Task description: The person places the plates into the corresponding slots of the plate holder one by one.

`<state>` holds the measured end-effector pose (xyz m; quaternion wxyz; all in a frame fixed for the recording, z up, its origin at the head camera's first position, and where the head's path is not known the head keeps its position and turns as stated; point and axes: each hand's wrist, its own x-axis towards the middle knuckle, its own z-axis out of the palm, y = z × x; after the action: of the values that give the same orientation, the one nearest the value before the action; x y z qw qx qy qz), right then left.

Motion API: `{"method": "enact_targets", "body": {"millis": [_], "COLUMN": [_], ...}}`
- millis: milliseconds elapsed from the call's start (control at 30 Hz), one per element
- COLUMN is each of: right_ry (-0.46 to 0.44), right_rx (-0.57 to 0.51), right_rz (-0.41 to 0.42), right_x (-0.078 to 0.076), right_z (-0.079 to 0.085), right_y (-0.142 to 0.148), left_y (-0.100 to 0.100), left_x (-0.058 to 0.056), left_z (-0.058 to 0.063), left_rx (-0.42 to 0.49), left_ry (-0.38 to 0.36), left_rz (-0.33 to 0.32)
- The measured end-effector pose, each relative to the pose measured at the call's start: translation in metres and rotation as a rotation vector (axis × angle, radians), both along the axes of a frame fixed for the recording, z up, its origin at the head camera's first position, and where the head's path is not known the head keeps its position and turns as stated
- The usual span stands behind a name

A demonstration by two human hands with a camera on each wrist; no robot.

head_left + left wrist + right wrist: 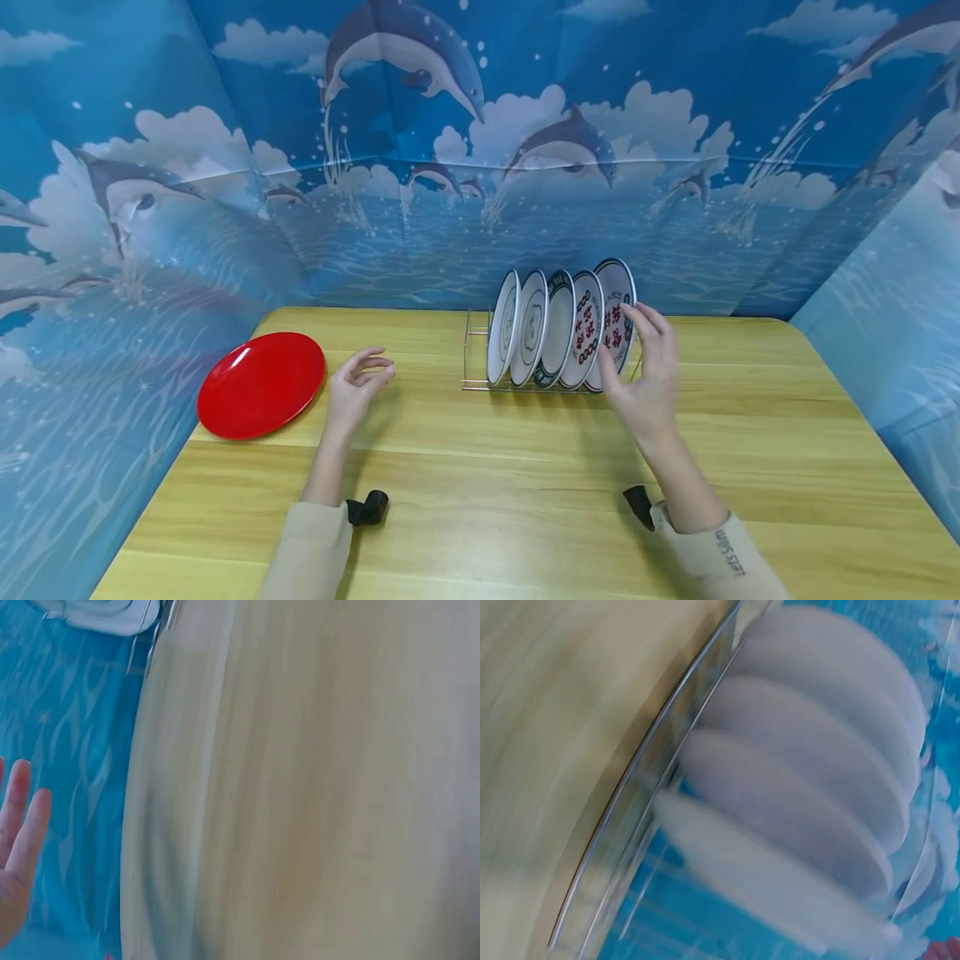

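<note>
Several white plates with patterned rims stand on edge in a wire dish rack (474, 385) at the back of the table. My right hand (651, 392) is at the rack's right end, thumb and fingers spread apart and overlapping the rightmost plate (613, 287), which has red lettering. In the right wrist view the plates' pale backs (780, 877) show, and only fingertips (943, 949) appear in the lower corner, apart from them. My left hand (356, 387) hovers over the table with loosely bent fingers, holding nothing, just right of a red plate (262, 387).
The wooden table (480, 492) meets a blue dolphin-printed cloth (420, 225) behind it and at both sides. Black wrist-camera mounts (367, 507) stick out from the cuffs. The red plate lies near the table's left edge.
</note>
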<state>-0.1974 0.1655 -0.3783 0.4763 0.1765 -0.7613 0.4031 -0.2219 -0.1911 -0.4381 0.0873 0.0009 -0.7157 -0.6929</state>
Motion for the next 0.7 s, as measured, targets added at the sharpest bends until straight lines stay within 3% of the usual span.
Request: {"method": "enact_targets", "body": {"millis": [100, 233, 300, 367, 433, 533, 600, 700], "right_ry": [0.008, -0.115, -0.206, -0.296, -0.38, -0.49, -0.54, -0.627], "right_rx": [-0.001, -0.019, -0.041, -0.058, -0.096, -0.14, -0.157, -0.179], "right_rz": [0.1, 0.248, 0.318, 0.377, 0.45, 0.537, 0.586, 0.649], "right_x": [0.004, 0.016, 0.022, 0.025, 0.024, 0.023, 0.021, 0.021], "right_z": [0.003, 0.012, 0.016, 0.018, 0.017, 0.012, 0.008, 0.003], "right_y": [-0.016, -0.042, -0.054, -0.066, -0.076, -0.09, -0.099, -0.111], "left_y": [-0.016, -0.036, -0.052, -0.063, -0.083, -0.105, -0.125, -0.142], "left_x": [0.01, 0.022, 0.023, 0.028, 0.026, 0.031, 0.031, 0.041], "left_z": [0.003, 0.004, -0.006, -0.007, -0.024, -0.032, -0.046, -0.047], "left_rx": [0.029, 0.064, 0.094, 0.1, 0.125, 0.143, 0.182, 0.224], "left_ry": [0.004, 0.039, 0.113, 0.103, 0.123, 0.041, 0.05, 0.005], "left_rz": [0.019, 0.068, 0.058, 0.104, 0.123, 0.196, 0.213, 0.286]}}
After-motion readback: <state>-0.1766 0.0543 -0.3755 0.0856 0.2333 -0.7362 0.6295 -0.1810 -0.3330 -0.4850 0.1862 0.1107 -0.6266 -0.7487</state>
